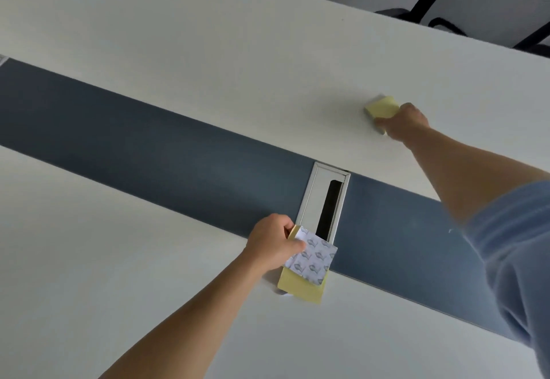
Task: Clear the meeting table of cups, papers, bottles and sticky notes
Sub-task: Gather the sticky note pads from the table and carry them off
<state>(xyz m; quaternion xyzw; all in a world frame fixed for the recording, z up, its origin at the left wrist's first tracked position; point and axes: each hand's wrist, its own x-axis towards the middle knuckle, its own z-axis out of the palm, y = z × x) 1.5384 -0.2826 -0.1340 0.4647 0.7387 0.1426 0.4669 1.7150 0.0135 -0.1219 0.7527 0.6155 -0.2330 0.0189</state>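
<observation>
My left hand [272,243] grips a stack of sticky note pads [309,268] just above the white table [119,274]: a pad with a grey patterned cover lies on top of yellow pads. The stack hangs beside the cable port. Across the blue strip, my right hand [407,120] reaches over the far half of the table and pinches a yellow sticky note pad [381,107]. That pad looks blurred and slightly lifted; whether it touches the table I cannot tell.
A dark blue strip [148,146] runs along the middle of the table. A silver cable port [324,200] with a dark slot sits in it. Black chairs [440,18] stand beyond the far edge.
</observation>
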